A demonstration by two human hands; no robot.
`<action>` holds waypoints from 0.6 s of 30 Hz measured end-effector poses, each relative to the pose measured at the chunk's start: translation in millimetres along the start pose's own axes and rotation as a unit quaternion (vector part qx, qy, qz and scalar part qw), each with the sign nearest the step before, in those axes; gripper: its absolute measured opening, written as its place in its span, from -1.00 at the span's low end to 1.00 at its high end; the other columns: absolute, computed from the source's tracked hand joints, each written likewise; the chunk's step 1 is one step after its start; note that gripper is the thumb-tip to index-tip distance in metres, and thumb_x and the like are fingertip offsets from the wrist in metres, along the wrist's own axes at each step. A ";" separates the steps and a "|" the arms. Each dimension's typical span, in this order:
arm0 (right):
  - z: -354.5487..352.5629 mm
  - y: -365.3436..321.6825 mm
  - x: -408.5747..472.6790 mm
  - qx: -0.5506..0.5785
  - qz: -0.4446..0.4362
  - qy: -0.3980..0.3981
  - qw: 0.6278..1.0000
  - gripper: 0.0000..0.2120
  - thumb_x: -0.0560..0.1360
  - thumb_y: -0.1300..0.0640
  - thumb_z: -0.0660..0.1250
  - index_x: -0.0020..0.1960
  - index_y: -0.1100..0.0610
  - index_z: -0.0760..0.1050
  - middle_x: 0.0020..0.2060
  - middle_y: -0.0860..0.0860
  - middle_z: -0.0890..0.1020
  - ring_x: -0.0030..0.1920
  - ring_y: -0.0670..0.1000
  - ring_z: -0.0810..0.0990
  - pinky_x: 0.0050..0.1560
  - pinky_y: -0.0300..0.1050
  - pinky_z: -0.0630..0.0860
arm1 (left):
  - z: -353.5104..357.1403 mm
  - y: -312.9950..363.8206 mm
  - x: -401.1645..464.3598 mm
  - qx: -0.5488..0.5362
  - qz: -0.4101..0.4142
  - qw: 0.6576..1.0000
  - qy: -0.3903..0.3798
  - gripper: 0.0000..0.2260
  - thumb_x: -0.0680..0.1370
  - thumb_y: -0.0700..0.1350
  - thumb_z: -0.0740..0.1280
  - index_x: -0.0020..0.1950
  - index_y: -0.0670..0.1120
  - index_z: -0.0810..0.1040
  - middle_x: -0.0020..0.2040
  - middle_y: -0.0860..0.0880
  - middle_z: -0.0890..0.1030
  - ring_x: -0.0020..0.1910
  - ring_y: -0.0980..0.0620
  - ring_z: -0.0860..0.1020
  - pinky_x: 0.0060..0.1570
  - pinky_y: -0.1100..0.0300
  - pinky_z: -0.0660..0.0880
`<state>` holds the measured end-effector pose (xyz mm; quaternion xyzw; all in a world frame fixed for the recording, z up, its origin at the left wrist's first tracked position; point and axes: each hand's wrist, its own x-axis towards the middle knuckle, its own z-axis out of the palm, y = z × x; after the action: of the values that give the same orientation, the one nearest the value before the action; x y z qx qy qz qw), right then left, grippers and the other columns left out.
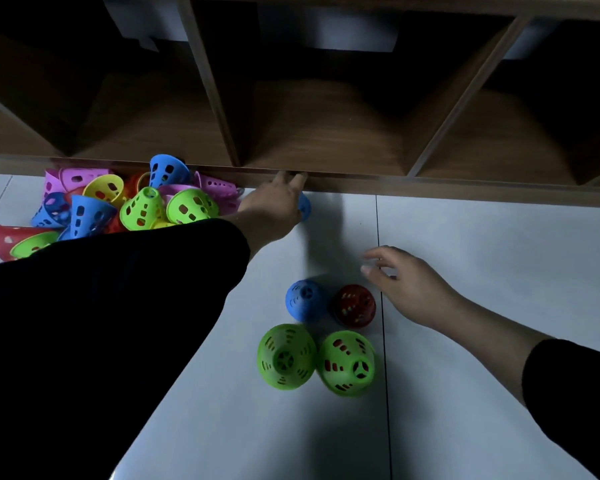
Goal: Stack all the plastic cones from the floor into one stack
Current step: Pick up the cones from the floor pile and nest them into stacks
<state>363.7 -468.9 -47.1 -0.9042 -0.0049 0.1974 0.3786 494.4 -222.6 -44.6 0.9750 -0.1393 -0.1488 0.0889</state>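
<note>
Reaching toward the shelf unit (326,181), the left hand (274,206) gripped a blue cone (305,206); the right hand (406,282) hovered, fingers loose, holding nothing, near four upright cones (316,337); a cone pile (129,202) lay leftward.

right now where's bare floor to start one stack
Bare tile lies right of the floor seam, past the right hand, up to the shelf base. Also near you, below the two green cones. The cone pile at the far left is crowded.
</note>
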 end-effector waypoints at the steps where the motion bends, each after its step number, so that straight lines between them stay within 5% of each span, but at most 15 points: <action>1: 2.0 0.5 5.6 -0.003 0.001 -0.004 1.000 -0.64 0.57 -0.19 0.27 0.31 -0.09 0.48 0.25 -0.16 0.56 0.28 -0.14 0.51 0.18 -0.21 0.42 | 3.1 -0.2 7.4 0.003 -0.003 1.000 -0.010 -0.40 0.58 -0.05 0.32 0.57 -0.02 0.15 0.45 -0.18 0.32 0.27 -0.26 0.47 0.16 -0.10 0.47; 6: 11.0 -9.0 34.5 -0.024 -0.009 -0.002 1.000 -0.55 0.56 -0.14 0.34 0.41 -0.12 0.37 0.35 -0.10 0.49 0.32 -0.06 0.48 0.22 -0.15 0.44 | 21.1 -4.0 19.3 -0.029 -0.015 0.998 -0.053 -0.49 0.58 -0.20 0.26 0.53 -0.04 0.28 0.38 -0.21 0.42 0.27 -0.26 0.49 0.24 -0.07 0.46; 10: 18.9 -30.3 64.8 -0.044 -0.019 -0.014 0.999 -0.32 0.55 -0.08 0.37 0.54 -0.20 0.10 0.51 -0.03 0.31 0.43 0.02 0.38 0.36 -0.03 0.39 | 23.7 3.7 -11.0 -0.062 0.018 0.994 -0.091 -0.42 0.58 -0.04 0.29 0.57 0.01 0.19 0.42 -0.14 0.43 0.29 -0.20 0.50 0.20 -0.03 0.48; 15: 33.4 -55.1 100.2 -0.150 -0.059 -0.065 0.985 -0.25 0.59 0.02 0.33 0.61 -0.21 -0.05 0.63 -0.07 -0.03 0.58 0.08 0.15 0.48 0.01 0.27 | -3.4 -53.9 -53.9 0.167 0.008 0.983 0.077 -0.56 0.54 0.14 0.26 0.38 0.01 0.43 0.34 -0.09 0.50 0.30 -0.16 0.45 0.27 -0.08 0.35; 18: 40.9 -54.9 110.8 -0.214 -0.056 -0.079 0.972 -0.38 0.62 0.03 0.28 0.59 -0.17 0.10 0.62 -0.04 0.02 0.56 0.08 0.19 0.48 0.02 0.28 | -19.8 -92.3 -72.3 0.248 0.015 0.968 -0.026 -0.35 0.51 0.20 0.33 0.54 0.03 0.26 0.49 -0.09 0.34 0.46 -0.15 0.30 0.41 -0.23 0.22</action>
<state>458.8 -384.2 -74.6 -0.9440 -0.1276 0.2409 0.1856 456.9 -111.2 -26.6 0.9602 -0.1886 -0.1332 -0.1573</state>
